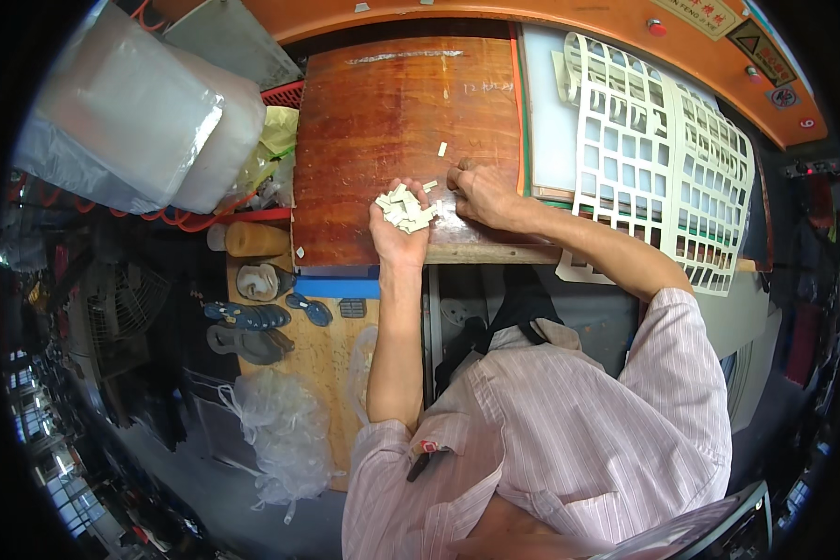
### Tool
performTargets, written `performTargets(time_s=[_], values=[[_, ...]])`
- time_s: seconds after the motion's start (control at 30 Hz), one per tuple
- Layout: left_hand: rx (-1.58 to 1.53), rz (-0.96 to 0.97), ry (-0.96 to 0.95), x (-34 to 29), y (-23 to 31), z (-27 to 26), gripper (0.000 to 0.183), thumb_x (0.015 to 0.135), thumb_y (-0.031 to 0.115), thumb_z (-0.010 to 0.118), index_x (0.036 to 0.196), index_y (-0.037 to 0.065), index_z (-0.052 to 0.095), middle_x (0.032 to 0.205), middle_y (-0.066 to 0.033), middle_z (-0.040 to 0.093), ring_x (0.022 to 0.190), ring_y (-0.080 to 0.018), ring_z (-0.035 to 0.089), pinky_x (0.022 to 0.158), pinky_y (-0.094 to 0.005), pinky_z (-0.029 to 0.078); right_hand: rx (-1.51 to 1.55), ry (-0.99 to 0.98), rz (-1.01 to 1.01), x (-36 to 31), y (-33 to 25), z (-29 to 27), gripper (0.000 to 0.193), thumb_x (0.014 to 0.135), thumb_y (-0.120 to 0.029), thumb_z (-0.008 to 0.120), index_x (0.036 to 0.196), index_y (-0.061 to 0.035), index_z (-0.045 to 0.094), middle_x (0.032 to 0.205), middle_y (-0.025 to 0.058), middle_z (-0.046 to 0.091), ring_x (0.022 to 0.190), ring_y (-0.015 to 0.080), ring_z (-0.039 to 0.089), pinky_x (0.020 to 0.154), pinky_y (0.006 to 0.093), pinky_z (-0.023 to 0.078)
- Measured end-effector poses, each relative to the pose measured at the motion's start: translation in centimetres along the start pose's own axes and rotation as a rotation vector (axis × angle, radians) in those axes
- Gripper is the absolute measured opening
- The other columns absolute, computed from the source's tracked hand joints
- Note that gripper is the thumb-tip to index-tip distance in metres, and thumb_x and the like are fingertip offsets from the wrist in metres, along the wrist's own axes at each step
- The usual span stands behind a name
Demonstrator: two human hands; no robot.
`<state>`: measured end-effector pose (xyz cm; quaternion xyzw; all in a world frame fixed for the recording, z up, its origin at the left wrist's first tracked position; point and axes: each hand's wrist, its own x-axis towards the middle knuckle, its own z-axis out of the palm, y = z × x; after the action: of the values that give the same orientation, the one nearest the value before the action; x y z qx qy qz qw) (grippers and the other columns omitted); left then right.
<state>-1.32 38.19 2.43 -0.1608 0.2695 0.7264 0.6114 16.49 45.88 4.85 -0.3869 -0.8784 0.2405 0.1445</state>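
Note:
My left hand point(400, 245) is cupped palm up at the front of the brown wooden board point(383, 103), holding a heap of small cream rectangular pieces point(406, 209). To its right, my right hand point(485, 197) is closed, fingers curled down close to the board. Whatever its fingertips hold, if anything, is hidden. One loose cream piece point(442, 148) lies on the board beyond the hands, and another point(429, 186) is by the left fingertips.
A cream sheet with rows of cut-out rectangles point(625, 173) drapes over the right side. Clear plastic bags point(173, 121) bulge at the far left. An orange machine frame point(607, 19) runs along the back. Below left, a wooden shelf point(299, 364) bears dark sandal-like items.

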Motion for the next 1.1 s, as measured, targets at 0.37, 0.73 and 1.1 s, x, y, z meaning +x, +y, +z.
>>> performTargets(time_s=[0.37,0.73,1.1], values=[[-0.006,-0.024,-0.002,-0.1,-0.5,0.3,0.054,0.113,0.040,0.030,0.130,-0.003,0.059,0.125,-0.0197,0.066,0.118,-0.0332,0.063,0.104,-0.0465,0.054,0.501,-0.152,0.212,2.8,-1.3,-3.6,0.024,0.082,-0.017,0.082,0.092,0.0029,0.073,0.082,0.0161,0.073,0.077,0.0218,0.070,0.071,0.0380,0.057],[-0.038,0.026,-0.034,-0.2,1.4,-0.1,0.052,0.113,0.035,0.029,0.131,-0.004,0.058,0.128,-0.0218,0.065,0.122,-0.0360,0.061,0.109,-0.0494,0.052,0.111,-0.149,-0.182,2.9,-1.3,-3.9,0.043,0.086,-0.014,0.077,0.126,0.0012,0.068,0.115,0.0192,0.069,0.109,0.0365,0.067,0.097,0.0478,0.056],[-0.062,0.049,-0.021,-0.6,2.6,-1.1,0.054,0.113,0.036,0.028,0.131,-0.005,0.057,0.128,-0.0218,0.065,0.121,-0.0347,0.062,0.108,-0.0486,0.053,0.005,-0.269,-0.313,4.7,-0.9,-0.5,0.028,0.087,-0.015,0.077,0.103,0.0034,0.066,0.106,0.0215,0.065,0.104,0.0417,0.063,0.089,0.0507,0.052]])
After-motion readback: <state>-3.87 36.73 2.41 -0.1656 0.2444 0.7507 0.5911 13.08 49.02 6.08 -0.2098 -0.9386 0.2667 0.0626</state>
